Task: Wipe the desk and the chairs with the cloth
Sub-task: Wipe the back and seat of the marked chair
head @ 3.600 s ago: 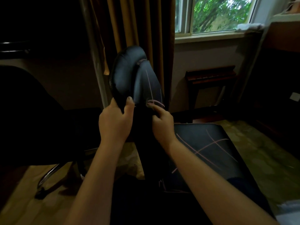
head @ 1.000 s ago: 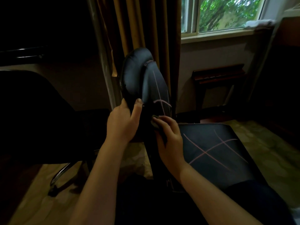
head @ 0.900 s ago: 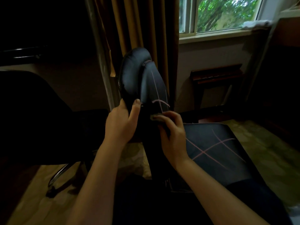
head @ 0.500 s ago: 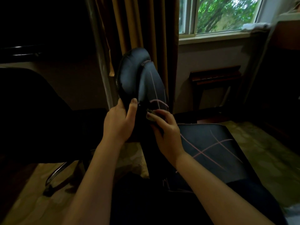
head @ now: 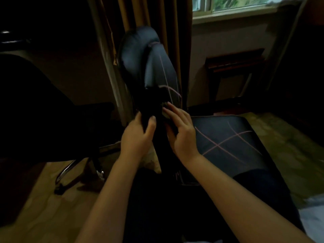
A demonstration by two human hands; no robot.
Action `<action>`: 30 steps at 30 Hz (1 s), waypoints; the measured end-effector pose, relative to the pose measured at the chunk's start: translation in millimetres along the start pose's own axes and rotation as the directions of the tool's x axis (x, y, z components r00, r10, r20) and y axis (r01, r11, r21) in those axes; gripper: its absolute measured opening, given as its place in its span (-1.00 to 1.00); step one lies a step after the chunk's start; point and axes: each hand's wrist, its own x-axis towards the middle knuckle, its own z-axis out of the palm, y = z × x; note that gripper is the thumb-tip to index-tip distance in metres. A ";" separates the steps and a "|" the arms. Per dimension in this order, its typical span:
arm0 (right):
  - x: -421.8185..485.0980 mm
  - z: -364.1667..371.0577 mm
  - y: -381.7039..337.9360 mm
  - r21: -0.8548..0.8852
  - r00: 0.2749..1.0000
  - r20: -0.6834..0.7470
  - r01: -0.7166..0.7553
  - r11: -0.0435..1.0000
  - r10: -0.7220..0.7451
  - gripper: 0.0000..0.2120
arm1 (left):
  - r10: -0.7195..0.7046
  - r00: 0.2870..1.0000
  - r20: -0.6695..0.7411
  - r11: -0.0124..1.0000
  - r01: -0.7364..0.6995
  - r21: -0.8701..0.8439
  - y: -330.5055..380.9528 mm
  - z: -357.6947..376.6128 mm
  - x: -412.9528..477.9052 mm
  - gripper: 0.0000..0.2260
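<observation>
The left hand (head: 138,137) gripped the chair back (head: 157,67) low, the right hand (head: 183,135) pressed near-straight fingers on it — cloth hidden — and a hard stroke risked swinging it away.

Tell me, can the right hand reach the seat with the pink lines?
Probably yes. The right hand rests low on the chair back, right beside the seat, and nothing shows between them.

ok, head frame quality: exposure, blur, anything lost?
Head view: dim, backlit by the bright window; the black office chair at left crushes to near-black. Same view: motion blur softens the left hand, the right hand and the black leather chair back with pink stitching they touch.
</observation>
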 end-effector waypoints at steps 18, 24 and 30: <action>-34.4 -14.7 38.0 -0.091 0.996 -0.020 -0.092 0.992 0.090 -0.83 | 0.031 0.999 -0.033 0.989 -0.026 0.143 -21.2 35.2 -25.3 -0.38; 11.5 -31.1 5.3 -0.088 0.999 -0.011 0.030 0.996 -0.031 -0.77 | 0.016 1.000 -0.002 0.985 -0.015 0.173 -19.7 35.2 -24.6 -0.52; -2.4 -13.4 14.0 -0.010 0.999 -0.025 0.020 1.000 -0.020 -0.76 | -0.026 1.000 0.006 0.986 0.025 0.162 -20.4 34.5 -25.7 -0.46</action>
